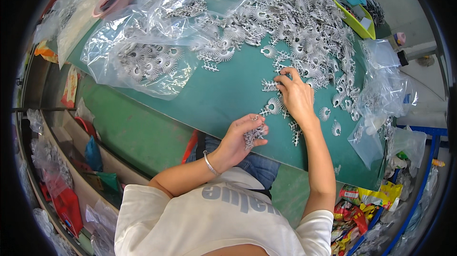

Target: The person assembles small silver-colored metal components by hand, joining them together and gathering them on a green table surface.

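My left hand [234, 138], with a silver bangle at the wrist, is closed around a bunch of small grey spiky pieces [251, 138] near the table's front edge. Over the table, my right hand [299, 96] has its fingers curled in a pinch at a grey fishbone-shaped piece [269, 85]; the fingertips partly hide the contact. Just below those fingers lies a grey fan-shaped piece [273, 105] with a hole in it. Nearer me is another fishbone-shaped piece [295, 134]. Beyond my right hand spreads a large pile of grey pieces [304, 22], fan-shaped and branched ones mixed.
A clear plastic bag [176, 82] with more fan-shaped pieces lies on the green table [219, 84] at left. Beside it stands a pink basket [112, 2]. A yellow-green tray [354, 20] borders the pile. Crumpled clear bags [385, 89] cover the right edge.
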Available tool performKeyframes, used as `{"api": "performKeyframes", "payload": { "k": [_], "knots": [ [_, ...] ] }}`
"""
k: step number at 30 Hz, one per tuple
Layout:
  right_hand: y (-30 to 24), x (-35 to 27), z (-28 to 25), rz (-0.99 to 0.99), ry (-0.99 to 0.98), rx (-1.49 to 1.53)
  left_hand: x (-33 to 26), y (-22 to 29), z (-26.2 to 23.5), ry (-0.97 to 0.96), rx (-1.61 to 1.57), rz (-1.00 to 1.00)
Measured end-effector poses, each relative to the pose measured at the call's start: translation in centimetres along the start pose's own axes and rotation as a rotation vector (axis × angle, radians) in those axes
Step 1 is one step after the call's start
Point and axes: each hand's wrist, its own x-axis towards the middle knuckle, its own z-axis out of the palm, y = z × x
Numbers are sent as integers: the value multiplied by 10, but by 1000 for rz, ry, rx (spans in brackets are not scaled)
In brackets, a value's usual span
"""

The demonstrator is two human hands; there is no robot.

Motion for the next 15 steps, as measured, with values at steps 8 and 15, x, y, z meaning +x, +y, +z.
{"api": "performKeyframes", "payload": {
  "k": [8,15],
  "knots": [
    [-23,-38,-18,58,112,405,-3,9,21,99,-74,77],
    [-17,-37,-15,-13,147,465,1,6,9,88,37,38]
  ]
}}
